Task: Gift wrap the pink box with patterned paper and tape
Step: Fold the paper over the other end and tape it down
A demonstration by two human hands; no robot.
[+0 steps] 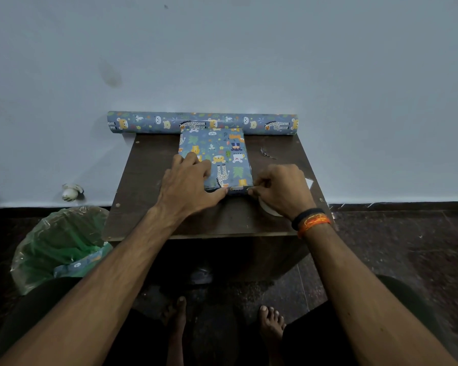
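Note:
The box (222, 151) lies flat on the small dark table (148, 167), fully covered in blue animal-print paper; no pink shows. My left hand (188, 180) lies flat on the box's near left corner, its thumb pressing the near edge. My right hand (280, 188) has curled fingers at the near right corner and pinches the paper flap or a bit of tape there; which one I cannot tell. A white tape roll (269, 208) peeks out from under my right wrist.
The roll of matching paper (148, 122) lies along the table's far edge against the wall. Small scraps (267, 153) sit right of the box. A bin with a green liner (61, 247) stands on the floor at the left. My bare feet are below the table.

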